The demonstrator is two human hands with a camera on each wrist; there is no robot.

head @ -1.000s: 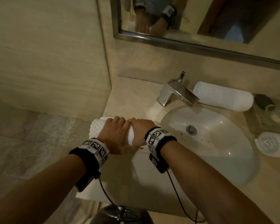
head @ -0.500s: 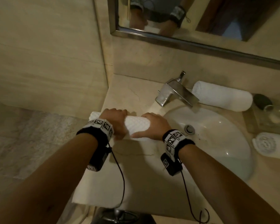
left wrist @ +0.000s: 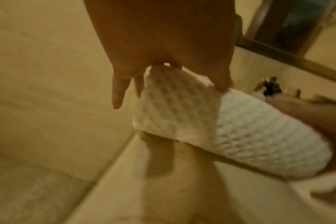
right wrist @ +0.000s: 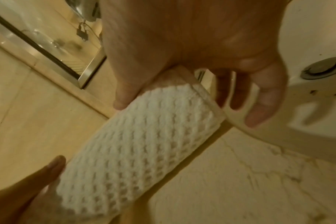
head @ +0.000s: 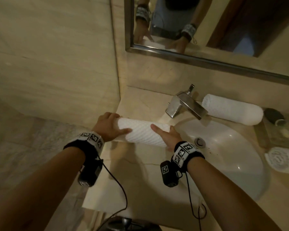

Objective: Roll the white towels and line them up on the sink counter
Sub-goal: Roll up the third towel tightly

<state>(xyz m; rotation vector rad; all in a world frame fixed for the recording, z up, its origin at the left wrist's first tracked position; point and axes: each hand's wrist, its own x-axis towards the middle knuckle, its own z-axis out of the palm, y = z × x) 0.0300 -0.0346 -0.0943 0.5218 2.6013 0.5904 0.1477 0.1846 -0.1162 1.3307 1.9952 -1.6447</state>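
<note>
A rolled white waffle towel (head: 143, 132) (left wrist: 240, 136) (right wrist: 140, 144) is held level just above the beige sink counter (head: 140, 177), left of the basin. My left hand (head: 108, 125) (left wrist: 163, 75) grips its left end, thumb on the front. My right hand (head: 167, 135) (right wrist: 190, 84) holds the right end, thumb on top and fingers reaching past the end. A second rolled towel (head: 232, 111) lies behind the faucet. A third rolled towel (head: 280, 160) lies at the right edge, its spiral end facing me.
The faucet (head: 185, 104) and white basin (head: 223, 155) sit right of my hands. A tray with a glass (head: 282, 129) stands at the far right. The tiled wall (head: 48, 64) closes the counter's left side, under the mirror (head: 207, 30). A pale flat cloth (head: 97, 200) lies at the front-left edge.
My hands have slid apart from the middle of the roll to its two ends. The roll has risen off the counter and moved a little toward the back wall.
</note>
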